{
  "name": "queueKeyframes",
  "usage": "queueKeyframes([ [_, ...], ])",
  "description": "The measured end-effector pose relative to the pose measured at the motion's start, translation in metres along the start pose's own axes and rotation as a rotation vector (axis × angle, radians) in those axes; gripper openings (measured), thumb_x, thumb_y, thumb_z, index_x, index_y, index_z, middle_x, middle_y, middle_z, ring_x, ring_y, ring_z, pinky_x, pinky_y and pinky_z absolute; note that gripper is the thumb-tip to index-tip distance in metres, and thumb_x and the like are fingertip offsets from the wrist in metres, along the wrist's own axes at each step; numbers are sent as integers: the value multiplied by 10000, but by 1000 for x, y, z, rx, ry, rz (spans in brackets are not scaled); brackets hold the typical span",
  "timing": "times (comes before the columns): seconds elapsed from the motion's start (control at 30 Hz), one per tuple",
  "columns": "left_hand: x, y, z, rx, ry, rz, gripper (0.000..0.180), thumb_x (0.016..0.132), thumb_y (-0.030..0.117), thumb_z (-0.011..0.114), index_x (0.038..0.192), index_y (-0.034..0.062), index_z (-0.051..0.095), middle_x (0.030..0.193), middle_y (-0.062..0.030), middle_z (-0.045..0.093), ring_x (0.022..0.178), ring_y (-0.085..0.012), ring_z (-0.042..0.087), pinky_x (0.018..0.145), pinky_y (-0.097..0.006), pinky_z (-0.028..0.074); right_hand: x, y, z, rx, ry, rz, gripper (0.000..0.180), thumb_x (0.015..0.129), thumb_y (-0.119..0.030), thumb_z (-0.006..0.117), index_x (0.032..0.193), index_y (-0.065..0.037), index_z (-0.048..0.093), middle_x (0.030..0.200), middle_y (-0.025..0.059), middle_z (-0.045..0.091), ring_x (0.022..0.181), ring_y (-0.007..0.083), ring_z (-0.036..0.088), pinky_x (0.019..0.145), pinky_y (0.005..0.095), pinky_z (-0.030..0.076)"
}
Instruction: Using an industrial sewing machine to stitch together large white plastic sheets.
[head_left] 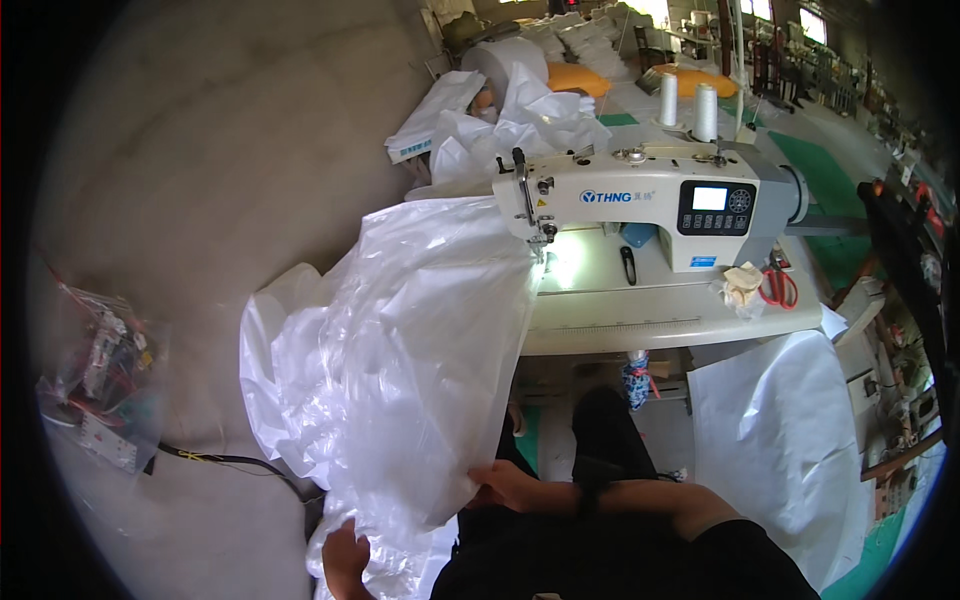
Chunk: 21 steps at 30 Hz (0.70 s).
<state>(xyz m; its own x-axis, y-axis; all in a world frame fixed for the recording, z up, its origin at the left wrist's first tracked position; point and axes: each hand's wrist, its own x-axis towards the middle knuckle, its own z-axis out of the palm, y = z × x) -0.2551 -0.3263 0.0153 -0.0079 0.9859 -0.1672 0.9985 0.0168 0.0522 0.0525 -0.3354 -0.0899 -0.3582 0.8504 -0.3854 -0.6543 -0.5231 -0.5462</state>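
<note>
A big translucent white plastic sheet (400, 350) hangs from the needle area of a white industrial sewing machine (640, 195) down to my lap. My right hand (510, 487) reaches across and grips the sheet's lower right edge. Low down, my left hand (345, 562) holds the bottom folds of the same sheet. The machine's lamp lights the table (640, 310) under the needle.
Red-handled scissors (780, 288) and a crumpled scrap lie at the table's right end. Two thread cones (688, 105) stand behind the machine. White fabric (775, 450) hangs at right; more piles lie behind. A bag of parts (100, 370) and a black cable lie on the concrete floor at left.
</note>
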Motion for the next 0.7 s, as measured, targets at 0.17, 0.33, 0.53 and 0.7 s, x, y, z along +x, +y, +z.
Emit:
queueKeyframes([
  [0.17, 33, 132, -14, -607, 296, 709, 383, 814, 209, 649, 1122, -9, 584, 1097, -222, 596, 1026, -375, 574, 872, -402, 470, -2, 21, -35, -447, -251, -68, 379, 892, -232, 583, 1151, 42, 547, 1048, 161, 616, 967, 249, 617, 833, 360, 516],
  [0.33, 68, 233, 20, -494, 508, 814, 327, 785, 232, 676, 1035, 32, 609, 1036, -153, 589, 1000, -347, 546, 836, -421, 441, -37, 4, -36, -781, -469, -93, 422, 867, -288, 624, 1144, 25, 565, 1051, 152, 619, 925, 230, 624, 799, 339, 517],
  [0.53, 75, 252, 43, -183, 695, 865, 120, 753, 176, 645, 825, 95, 595, 781, -57, 532, 787, -252, 545, 678, -401, 417, -59, -25, -37, -449, 185, 67, 441, 852, -327, 637, 1130, 12, 579, 1048, 125, 626, 867, 226, 633, 757, 333, 517],
  [0.7, 69, 263, 34, -187, 693, 937, 32, 745, 105, 574, 775, 98, 567, 743, -53, 525, 732, -250, 553, 662, -398, 415, -18, -64, -52, -618, 572, -525, 341, 901, -301, 533, 1070, -8, 579, 950, 112, 632, 833, 186, 627, 725, 318, 491],
])
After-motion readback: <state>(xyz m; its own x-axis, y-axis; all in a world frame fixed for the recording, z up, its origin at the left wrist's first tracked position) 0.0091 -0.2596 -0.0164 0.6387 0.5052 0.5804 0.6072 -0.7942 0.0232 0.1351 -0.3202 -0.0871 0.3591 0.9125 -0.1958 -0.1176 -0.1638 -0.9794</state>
